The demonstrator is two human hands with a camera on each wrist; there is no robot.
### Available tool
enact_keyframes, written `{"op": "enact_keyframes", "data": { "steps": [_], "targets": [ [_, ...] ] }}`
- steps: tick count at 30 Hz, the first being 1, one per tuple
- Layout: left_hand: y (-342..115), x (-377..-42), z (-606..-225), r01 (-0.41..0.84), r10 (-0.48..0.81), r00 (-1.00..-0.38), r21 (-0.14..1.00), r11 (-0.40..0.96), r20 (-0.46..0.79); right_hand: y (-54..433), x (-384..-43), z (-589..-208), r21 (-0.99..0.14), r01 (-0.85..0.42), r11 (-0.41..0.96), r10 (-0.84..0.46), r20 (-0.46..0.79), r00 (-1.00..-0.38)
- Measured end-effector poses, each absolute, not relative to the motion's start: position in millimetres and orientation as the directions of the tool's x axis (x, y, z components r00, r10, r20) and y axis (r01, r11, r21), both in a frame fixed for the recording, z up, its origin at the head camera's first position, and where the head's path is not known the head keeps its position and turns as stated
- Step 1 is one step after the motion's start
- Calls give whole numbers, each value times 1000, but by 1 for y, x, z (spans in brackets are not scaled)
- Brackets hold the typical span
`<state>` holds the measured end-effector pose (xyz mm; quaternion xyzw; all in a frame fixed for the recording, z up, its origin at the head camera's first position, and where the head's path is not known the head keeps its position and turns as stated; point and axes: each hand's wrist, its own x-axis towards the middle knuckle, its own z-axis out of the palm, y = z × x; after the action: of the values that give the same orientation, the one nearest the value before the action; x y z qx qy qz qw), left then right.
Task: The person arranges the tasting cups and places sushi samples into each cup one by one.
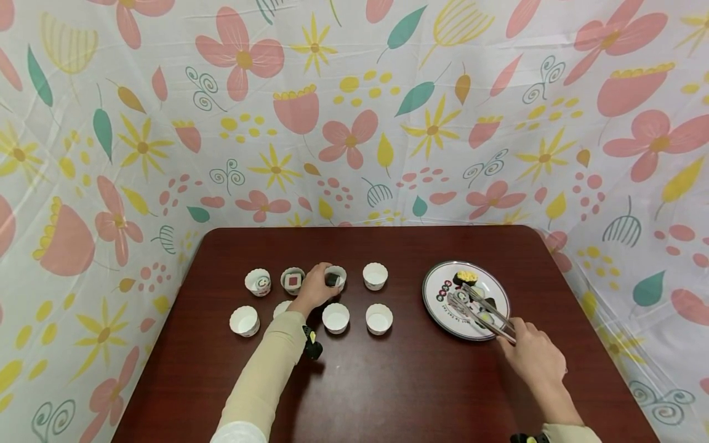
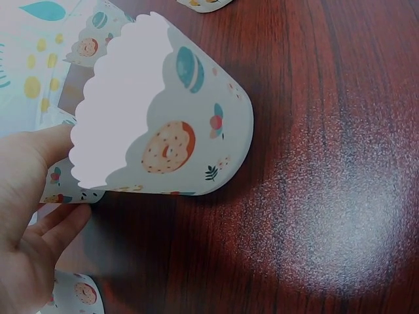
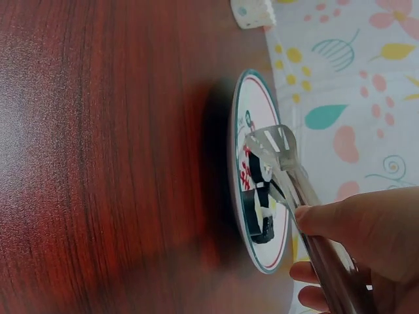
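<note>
My left hand (image 1: 316, 288) reaches to the back row of white paper cups and grips one cup (image 1: 339, 271) by its side. A dark sushi piece (image 1: 332, 280) sits in that cup. In the left wrist view the thumb and fingers lie around the held cup (image 2: 55, 186), partly hidden behind a nearer cup (image 2: 196, 111). My right hand (image 1: 534, 354) holds metal tongs (image 1: 501, 329) with their tips over the round plate (image 1: 437, 320). Several sushi pieces lie there, one topped with yellow (image 1: 466, 277). The tong tips are spread around a piece near the middle.
In the back row, one cup (image 1: 258, 283) holds a round sushi piece and another a square one (image 1: 293, 282). A cup (image 1: 375, 277) stands at that row's right. In front stand cups at left (image 1: 245, 321) and right (image 1: 379, 319). The dark wooden table (image 1: 421, 394) meets patterned cloth behind.
</note>
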<state>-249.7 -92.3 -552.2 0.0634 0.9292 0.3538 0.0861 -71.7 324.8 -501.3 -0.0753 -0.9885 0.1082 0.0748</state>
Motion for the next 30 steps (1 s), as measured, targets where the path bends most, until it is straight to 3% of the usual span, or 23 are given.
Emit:
{"op": "enact_keyframes", "data": {
  "steps": [14, 30],
  "targets": [
    [-93, -250, -553, 48, 178, -976, 671, 739, -126, 326, -68, -501, -238, 189, 953, 212, 76, -974],
    [-93, -251, -554, 57, 185, -976, 680, 731, -117, 325, -65, -506, -246, 84, 966, 146, 245, -958]
  ]
}}
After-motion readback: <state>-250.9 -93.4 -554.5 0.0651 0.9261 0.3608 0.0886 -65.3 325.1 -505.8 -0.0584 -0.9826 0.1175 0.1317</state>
